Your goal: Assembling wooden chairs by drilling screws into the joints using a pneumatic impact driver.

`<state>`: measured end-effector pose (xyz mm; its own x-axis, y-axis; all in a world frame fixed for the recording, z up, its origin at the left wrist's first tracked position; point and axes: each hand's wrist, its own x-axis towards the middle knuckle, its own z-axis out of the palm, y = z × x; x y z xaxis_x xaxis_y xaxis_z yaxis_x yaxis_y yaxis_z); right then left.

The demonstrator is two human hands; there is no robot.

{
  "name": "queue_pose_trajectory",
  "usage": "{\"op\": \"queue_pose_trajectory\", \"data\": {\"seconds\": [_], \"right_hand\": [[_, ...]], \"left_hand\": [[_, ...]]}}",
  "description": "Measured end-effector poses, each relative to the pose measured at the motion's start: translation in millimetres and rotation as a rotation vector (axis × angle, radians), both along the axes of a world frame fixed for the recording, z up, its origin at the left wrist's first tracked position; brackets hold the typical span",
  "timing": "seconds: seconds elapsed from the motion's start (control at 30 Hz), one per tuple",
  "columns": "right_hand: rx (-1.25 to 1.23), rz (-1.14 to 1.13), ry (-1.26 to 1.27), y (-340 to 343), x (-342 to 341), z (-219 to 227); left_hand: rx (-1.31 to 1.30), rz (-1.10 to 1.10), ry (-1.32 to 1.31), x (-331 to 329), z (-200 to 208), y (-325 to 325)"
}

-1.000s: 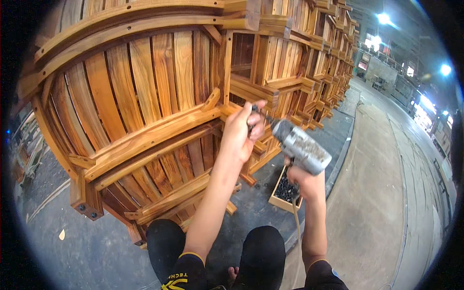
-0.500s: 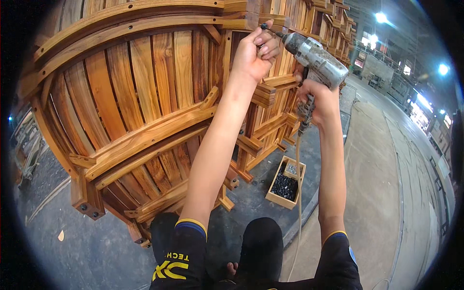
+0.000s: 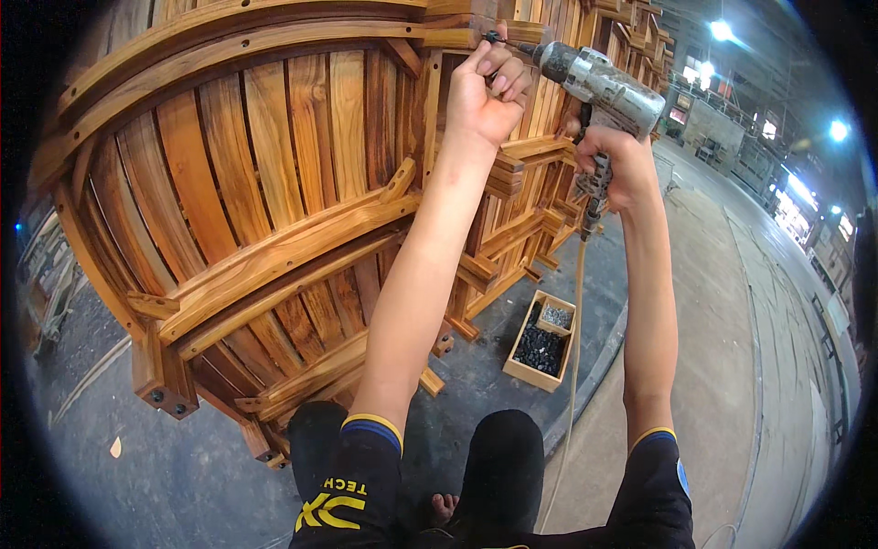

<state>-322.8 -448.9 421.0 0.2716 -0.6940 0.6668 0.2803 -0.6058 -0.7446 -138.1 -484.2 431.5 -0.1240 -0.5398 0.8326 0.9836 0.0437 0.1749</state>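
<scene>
My left hand (image 3: 494, 90) is closed, its fingertips pinching a small black piece (image 3: 493, 37) at the end of a wooden leg (image 3: 448, 38). Whether the piece touches the wood I cannot tell. In my right hand (image 3: 620, 165) is a worn, silver-grey air screwdriver (image 3: 608, 90), its handle gripped and its body tilted. The driver's thin bit points left, its tip at or very near the black piece; the fingers partly hide that spot. The leg belongs to slatted brown wooden furniture (image 3: 265, 156) lying on its side.
On the dark floor below stands a wooden box (image 3: 533, 373) with black pieces and, in a small compartment, silvery screws. A pale air hose (image 3: 574, 366) hangs from the driver past the box. More wooden furniture (image 3: 540, 156) stands behind. A pale walkway (image 3: 700, 320) runs along the right.
Both hands have shifted slightly to the right. The black piece has moved up and left, closer to the leg's end, and the driver has gone up a little with its bit toward it.
</scene>
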Motion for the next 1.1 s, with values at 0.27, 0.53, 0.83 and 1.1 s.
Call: {"op": "queue_pose_trajectory", "data": {"seconds": [0.27, 0.53, 0.83, 1.1], "right_hand": [[-0.014, -0.060, 0.065, 13.4, 8.3, 7.5], [0.025, -0.070, 0.148, 7.5, -7.8, 17.1], [0.061, -0.030, 0.213, -8.6, -16.4, 27.8], [-0.049, -0.048, 0.230, 9.1, -7.5, 34.1]], "left_hand": [[0.144, 0.382, -0.081, -5.7, -18.4, 18.7], [0.824, 0.293, -0.368, -86.5, -235.3, 27.5], [1.431, -0.032, -0.411, -137.5, -579.8, 56.6], [1.504, -0.146, -0.553, -130.1, -640.7, 115.5]]}}
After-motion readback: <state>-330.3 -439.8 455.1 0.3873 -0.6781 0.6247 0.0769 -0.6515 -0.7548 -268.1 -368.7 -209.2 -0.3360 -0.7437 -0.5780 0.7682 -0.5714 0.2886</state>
